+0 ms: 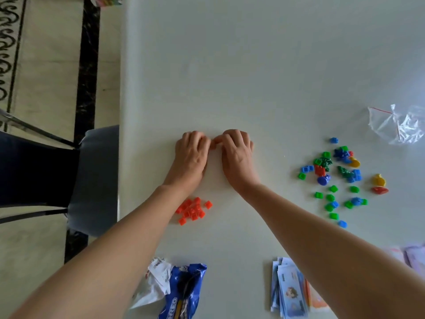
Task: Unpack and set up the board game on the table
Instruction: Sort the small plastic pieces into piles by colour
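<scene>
On the table (264, 65), left hand (192, 155) and right hand (236, 155) curl close together.

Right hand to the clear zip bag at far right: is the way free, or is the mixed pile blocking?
Probably yes. Bare table runs from the right hand to the zip bag; the mixed pile lies nearer the person than that line. The stretch looks long, though.

White table (253, 65) — heap of small orange plastic squares (192, 209), scattered mixed-colour plastic pieces (320, 170), clear zip bag (400, 127), blue paper notes (292, 288), blue Oreo wrapper (186, 286).
</scene>
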Tool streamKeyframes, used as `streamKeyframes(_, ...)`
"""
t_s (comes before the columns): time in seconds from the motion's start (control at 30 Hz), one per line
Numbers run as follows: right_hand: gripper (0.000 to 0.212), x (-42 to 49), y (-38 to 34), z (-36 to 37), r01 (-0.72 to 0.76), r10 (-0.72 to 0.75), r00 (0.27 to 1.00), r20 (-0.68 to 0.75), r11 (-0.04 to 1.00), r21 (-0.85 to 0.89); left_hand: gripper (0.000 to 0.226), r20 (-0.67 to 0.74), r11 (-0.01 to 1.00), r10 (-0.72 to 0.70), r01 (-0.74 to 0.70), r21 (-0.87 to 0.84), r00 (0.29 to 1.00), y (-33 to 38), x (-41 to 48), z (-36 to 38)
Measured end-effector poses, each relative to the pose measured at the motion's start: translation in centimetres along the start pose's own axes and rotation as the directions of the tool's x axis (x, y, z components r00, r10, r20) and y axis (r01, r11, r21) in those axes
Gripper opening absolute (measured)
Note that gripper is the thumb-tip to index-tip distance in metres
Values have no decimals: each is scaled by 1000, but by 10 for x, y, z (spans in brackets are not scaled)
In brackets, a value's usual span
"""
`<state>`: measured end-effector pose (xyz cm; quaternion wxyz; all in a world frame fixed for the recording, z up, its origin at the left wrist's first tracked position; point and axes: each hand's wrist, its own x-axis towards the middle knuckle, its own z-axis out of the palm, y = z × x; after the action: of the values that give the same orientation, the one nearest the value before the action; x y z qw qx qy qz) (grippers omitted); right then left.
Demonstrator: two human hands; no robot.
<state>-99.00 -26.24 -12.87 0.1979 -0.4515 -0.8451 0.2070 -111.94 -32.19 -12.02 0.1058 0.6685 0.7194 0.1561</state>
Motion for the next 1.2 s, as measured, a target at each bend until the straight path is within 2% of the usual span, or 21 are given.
streamKeyframes(0.13, 41, -4, 0, -6, 18, -19, 1000, 23, 999, 49, 38, -24, 996, 17, -19, -83, 1000, -1, -2, -5)
streamKeyframes(0.33, 70, -8, 5, -28, -63, 58, 990, 129, 998, 31, 45, -4, 998, -34, 34, -52, 999, -6, -4, -13)
streamKeyframes(0.43, 83, -14, 12, -39, -124, 131, 977, 168, 991, -54, 63, -8, 991, -132, 131, -8, 991, -8, -7, -18)
streamKeyframes(0.57, 92, -18, 17, -45, -227, 231, 957, 174, 973, -43, 77, 20, 952, -290, 290, -92, 957, -8, -6, -23)
streamKeyframes(0.67, 83, -10, 12, -36, -259, 252, 953, 165, 966, 20, 74, 65, 941, -292, 298, -160, 954, -5, 1, -24)
streamKeyframes(0.8, 63, 6, 2, -29, -274, 257, 944, 207, 960, 60, 50, 130, 940, -240, 264, -217, 962, 0, 11, -27)
streamKeyframes(0.93, 57, 15, -5, -26, -209, 185, 953, 241, 975, 77, 50, 147, 943, -217, 247, -225, 965, -3, 15, -30)
streamKeyframes(1.07, 43, 20, -16, -18, -145, 109, 958, 267, 982, 117, 36, 141, 947, -205, 233, -222, 968, -6, 14, -31)
streamKeyframes(1.2, 41, 19, -23, -13, -109, 68, 954, 293, 986, 128, 27, 115, 943, -235, 255, -214, 965, -12, 3, -34)
